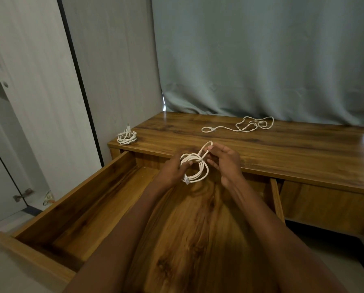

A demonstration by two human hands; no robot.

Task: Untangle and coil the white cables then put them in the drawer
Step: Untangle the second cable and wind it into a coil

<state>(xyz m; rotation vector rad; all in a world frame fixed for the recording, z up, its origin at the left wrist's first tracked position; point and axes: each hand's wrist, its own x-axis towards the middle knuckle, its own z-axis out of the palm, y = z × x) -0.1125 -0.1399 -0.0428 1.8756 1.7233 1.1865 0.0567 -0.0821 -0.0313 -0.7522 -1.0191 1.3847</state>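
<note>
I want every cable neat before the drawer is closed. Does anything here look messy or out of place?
Yes: the loose cable lies tangled at the back of the desk top, uncoiled. The coiled cable sits at the desk's left corner, not in the drawer.

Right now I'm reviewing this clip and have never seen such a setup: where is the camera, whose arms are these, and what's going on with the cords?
There is one picture, from a camera worn on a person's head, looking down at their own bare arms. The left hand grips a coiled white cable above the open drawer, while the right hand pinches its loose end loop. On the wooden desk lie a finished coil at the left corner and a tangled cable near the curtain.
</note>
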